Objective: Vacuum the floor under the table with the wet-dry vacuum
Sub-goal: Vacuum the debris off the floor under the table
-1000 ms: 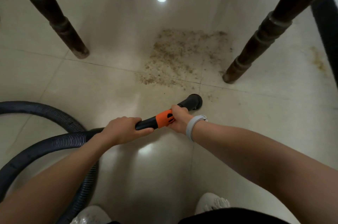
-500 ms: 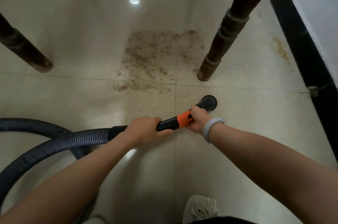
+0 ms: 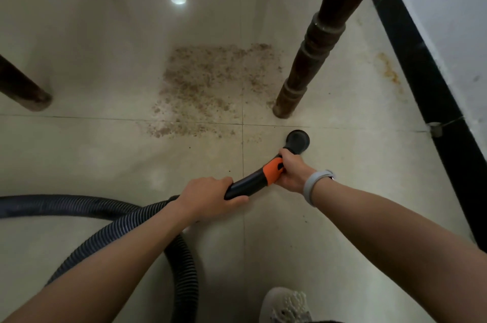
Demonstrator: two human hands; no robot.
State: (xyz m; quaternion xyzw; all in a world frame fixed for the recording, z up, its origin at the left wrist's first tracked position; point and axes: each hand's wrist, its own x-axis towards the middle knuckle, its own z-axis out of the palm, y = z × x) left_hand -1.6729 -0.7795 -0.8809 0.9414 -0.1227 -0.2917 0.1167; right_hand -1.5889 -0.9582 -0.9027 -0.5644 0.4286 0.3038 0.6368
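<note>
A: What have the hands got hold of?

B: Both are wrapped round the vacuum wand [image 3: 253, 182]. The left hand [image 3: 208, 197] grips the black tube where the ribbed hose [image 3: 105, 233] joins it; the right hand [image 3: 291, 171] closes round it just ahead of the orange collar [image 3: 272, 170], close behind the round nozzle [image 3: 297, 139].

A: And the dirt?

B: The patch of crumbs [image 3: 213, 85] lies on the floor [image 3: 79, 154] ahead and to the left of the nozzle, beside the turned table leg [image 3: 308, 59].

A: So how should it go?

B: I'd steer with the right hand, keep the nozzle low and flat, and sweep leftward in slow overlapping passes. The leg sits just ahead of the nozzle, so work round its foot. Let the left hand feed hose so it doesn't drag.
</note>
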